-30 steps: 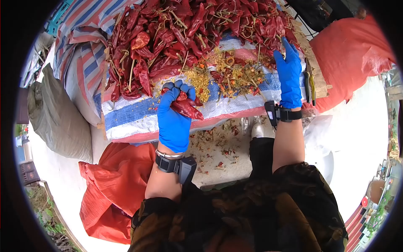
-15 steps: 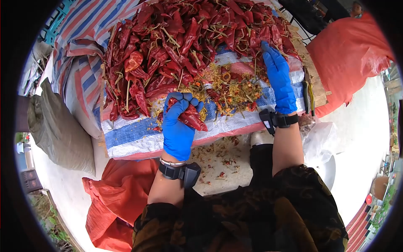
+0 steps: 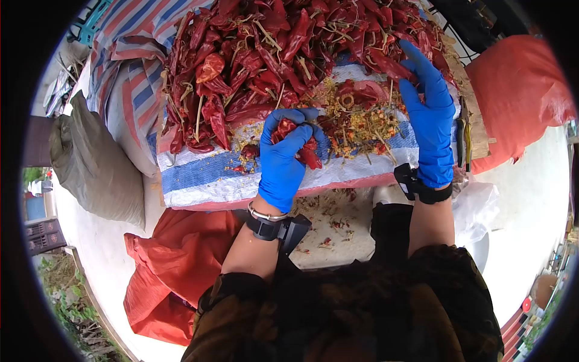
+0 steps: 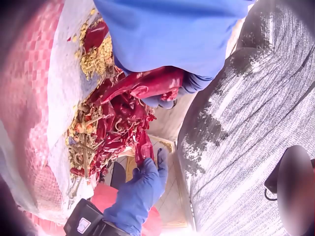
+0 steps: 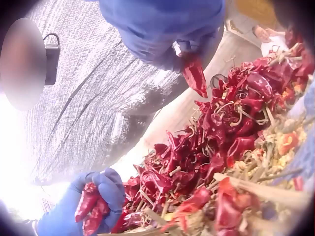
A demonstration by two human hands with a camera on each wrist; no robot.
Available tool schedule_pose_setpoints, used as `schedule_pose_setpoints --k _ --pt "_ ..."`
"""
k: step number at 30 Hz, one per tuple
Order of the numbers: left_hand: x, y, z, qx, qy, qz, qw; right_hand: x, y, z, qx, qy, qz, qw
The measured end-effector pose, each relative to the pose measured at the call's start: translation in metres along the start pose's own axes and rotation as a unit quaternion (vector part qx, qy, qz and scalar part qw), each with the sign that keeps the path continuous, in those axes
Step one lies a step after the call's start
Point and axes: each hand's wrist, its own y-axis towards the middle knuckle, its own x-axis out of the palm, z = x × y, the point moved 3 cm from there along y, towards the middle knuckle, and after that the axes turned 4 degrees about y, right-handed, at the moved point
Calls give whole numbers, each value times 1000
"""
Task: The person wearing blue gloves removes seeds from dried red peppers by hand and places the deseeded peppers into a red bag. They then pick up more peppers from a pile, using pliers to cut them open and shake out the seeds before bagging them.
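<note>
Both hands wear blue gloves. My left hand (image 3: 282, 163) holds dried red chili peppers (image 3: 309, 155) in curled fingers above the front of the striped sheet (image 3: 199, 180). In the right wrist view, two of these peppers (image 5: 89, 209) show in that palm. My right hand (image 3: 432, 114) is at the right side of the pepper heap (image 3: 253, 60). Between its thumb and fingers is another dried chili pepper; in the left wrist view this pepper (image 4: 143, 146) hangs at the fingertips, and in the right wrist view its tip (image 5: 196, 77) points down.
Yellow seeds and stem scraps (image 3: 362, 120) lie before the heap. A yellow-and-black handled tool (image 3: 464, 142) lies at the right edge. Red sacks stand at the right (image 3: 518, 84) and lower left (image 3: 175, 265); a grey sack (image 3: 99, 163) leans at the left.
My right hand moves left along the heap, then back right, and now has a chili pepper between its fingers and thumb. My left hand keeps its peppers and shifts slightly right.
</note>
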Motion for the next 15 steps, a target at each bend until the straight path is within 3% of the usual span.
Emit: schedule_pose_setpoints --k 1,4,5,7,9,12,13,14,15 --pt "3 -1 -1 0 3 6 1000 3 -3 -5 3 5 -3 1000" --pt "10 -5 -2 21 105 0 994 30 -22 -13 127 175 -147 965" --pt "9 -4 -3 19 110 7 994 37 -27 -15 131 182 -149 963" --pt "14 -4 -5 71 303 -25 950 51 -39 -17 184 239 -202 932" --pt "13 -7 -9 52 277 -13 959 56 -41 -24 193 258 -193 927" --pt "6 -5 -7 60 298 -1 953 53 -34 -30 145 183 -210 949" --pt "8 -5 -5 60 298 -1 953 51 -32 -29 92 133 -203 966" --pt "10 -6 -5 39 252 14 967 49 -32 -28 38 82 -195 977" --pt "10 -6 -6 17 205 28 978 51 -33 -26 39 82 -196 976"
